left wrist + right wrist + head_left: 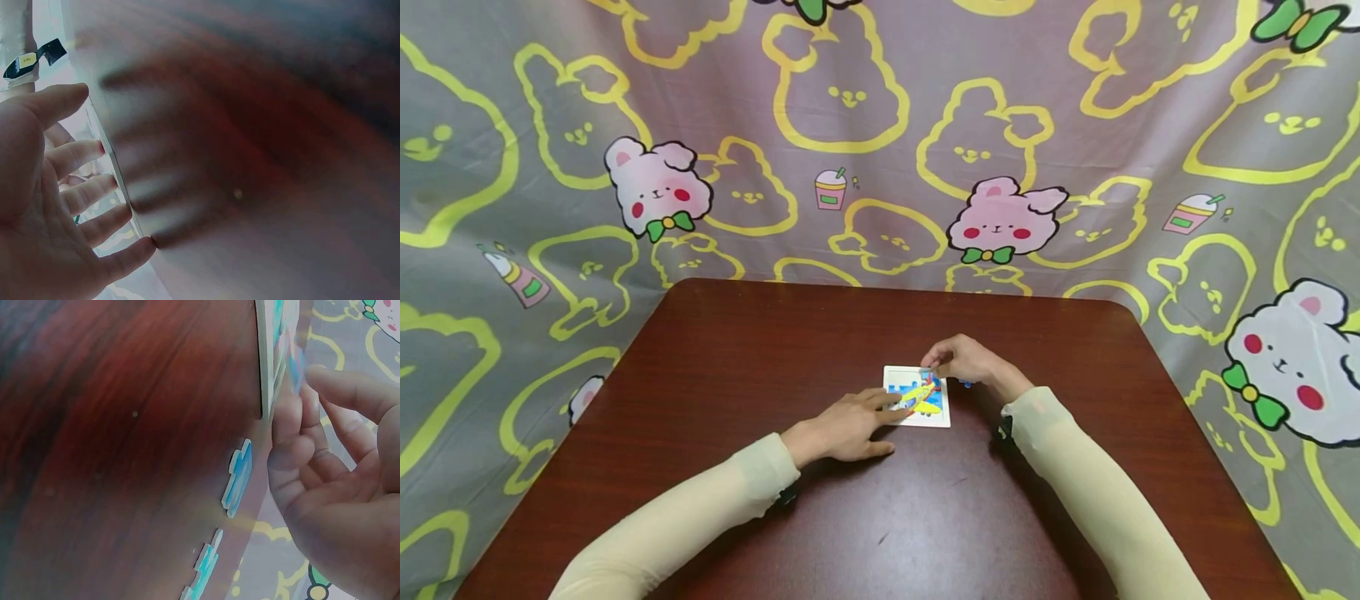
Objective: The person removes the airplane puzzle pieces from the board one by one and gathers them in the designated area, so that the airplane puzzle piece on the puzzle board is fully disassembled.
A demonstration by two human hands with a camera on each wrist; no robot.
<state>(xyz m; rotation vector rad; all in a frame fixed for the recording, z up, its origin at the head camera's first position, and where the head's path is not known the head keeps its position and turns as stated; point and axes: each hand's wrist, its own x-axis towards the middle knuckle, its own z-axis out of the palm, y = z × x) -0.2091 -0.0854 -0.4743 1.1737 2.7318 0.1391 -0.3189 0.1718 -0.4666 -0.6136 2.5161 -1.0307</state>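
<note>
Puzzle board (945, 412) flat on the bench (775, 333), left hand (850, 423) touching its nine o'clock side, fingers spread; up at one o'clock, the right hand (970, 358) pinches a blurred piece (297, 372), loose pieces (239, 478) lying just off three o'clock!

Looks like a small indoor booth or nook, screened by patterned fabric (895, 179) hung like a curtain behind and along both sides of a glossy, reddish-brown wood-look tabletop (760, 333). Printed playfully, with yellow animal outlines (842, 148), pink-cheeked rabbit-like heads (658, 185) in green bows (670, 225), and pink drink cups (831, 193). Creased and softly folded, as cloth. Impossible to pin down further as home, office or studio.
</note>
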